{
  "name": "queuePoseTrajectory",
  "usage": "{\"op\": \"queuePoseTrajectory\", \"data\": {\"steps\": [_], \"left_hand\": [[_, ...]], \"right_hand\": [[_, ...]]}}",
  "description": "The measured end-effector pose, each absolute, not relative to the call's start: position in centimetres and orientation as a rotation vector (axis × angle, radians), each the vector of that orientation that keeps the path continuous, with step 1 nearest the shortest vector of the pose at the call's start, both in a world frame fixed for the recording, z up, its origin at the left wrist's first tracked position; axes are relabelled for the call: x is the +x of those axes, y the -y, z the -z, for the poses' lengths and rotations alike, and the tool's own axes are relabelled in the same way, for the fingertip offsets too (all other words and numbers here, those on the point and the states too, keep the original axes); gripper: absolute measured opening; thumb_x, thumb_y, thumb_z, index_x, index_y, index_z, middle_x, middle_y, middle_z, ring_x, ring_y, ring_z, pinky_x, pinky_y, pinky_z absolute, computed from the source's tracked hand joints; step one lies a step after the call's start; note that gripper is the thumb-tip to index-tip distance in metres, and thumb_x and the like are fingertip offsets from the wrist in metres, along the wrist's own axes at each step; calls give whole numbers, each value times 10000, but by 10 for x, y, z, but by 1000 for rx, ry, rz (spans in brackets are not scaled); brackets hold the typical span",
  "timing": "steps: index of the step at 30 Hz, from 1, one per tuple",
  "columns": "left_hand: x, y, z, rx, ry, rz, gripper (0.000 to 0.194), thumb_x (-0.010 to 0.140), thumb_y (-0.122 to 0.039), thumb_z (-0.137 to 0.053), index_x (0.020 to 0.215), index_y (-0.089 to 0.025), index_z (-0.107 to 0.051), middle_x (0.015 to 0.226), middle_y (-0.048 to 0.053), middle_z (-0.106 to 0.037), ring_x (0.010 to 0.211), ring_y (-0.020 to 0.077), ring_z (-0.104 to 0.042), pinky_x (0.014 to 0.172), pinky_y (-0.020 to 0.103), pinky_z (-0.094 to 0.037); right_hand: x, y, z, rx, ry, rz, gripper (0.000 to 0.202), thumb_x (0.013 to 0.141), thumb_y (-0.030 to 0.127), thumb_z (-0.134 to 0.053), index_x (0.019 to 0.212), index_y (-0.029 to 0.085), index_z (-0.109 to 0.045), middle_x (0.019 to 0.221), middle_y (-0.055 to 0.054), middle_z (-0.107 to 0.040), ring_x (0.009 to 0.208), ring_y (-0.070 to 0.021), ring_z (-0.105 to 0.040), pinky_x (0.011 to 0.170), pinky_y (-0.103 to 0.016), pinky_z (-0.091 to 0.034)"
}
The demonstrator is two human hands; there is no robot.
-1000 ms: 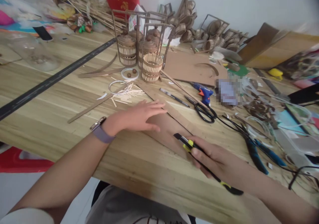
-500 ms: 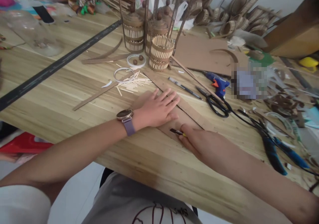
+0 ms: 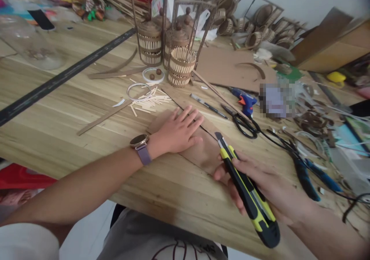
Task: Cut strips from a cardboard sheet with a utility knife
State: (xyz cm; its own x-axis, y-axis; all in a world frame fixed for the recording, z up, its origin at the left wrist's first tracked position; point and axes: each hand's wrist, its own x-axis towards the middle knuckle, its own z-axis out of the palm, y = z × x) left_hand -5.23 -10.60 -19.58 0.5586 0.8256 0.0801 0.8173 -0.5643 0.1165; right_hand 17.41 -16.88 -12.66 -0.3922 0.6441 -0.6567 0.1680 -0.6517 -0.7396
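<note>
My left hand (image 3: 180, 131) lies flat with fingers spread on a piece of brown cardboard (image 3: 202, 154). A dark line or slit runs along the cardboard past my fingertips. In my right hand (image 3: 254, 175) is a yellow and black utility knife (image 3: 245, 190), raised above the near right end of the cardboard. Its blade is out and points up and to the left, toward the dark line. Beyond my left fingers lies a pen (image 3: 208, 106). A heap of short wooden sticks (image 3: 152, 101) is just past my left hand.
Scissors (image 3: 244, 125), a blue glue gun (image 3: 245, 100) and blue-handled pliers (image 3: 306, 175) lie to the right. Small stick-walled baskets (image 3: 181, 67) stand at the back beside a cardboard sheet (image 3: 225, 65). A long black strip (image 3: 69, 75) crosses the left side.
My right hand has turned over and lifted, so the whole knife now shows. My left hand stays pressed on the cardboard. The view has shifted slightly.
</note>
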Motion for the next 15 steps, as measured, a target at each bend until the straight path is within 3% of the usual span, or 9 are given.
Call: {"op": "queuePoseTrajectory", "data": {"steps": [5,15], "left_hand": [[-53,106,197,2721,-1437,-186,731,1021,-577,-331,1576,-108,-249,1642,184,-186,1529,377,-94,1201,607,-157],[-53,106,196,2719,-1431,-203,713,1027,-568,-322,1570,-110,-263,1634,200,-199,1524,388,-103,1190,623,-169]], "right_hand": [[176,189,142,-1317,994,-2193,324,887,506,-632,1019,246,-491,694,52,-607,371,-66,-484,336,-174,-389],[180,201,139,-1159,999,-2290,250,901,403,-615,1049,252,-482,828,37,-562,524,-63,-506,459,-199,-439]]}}
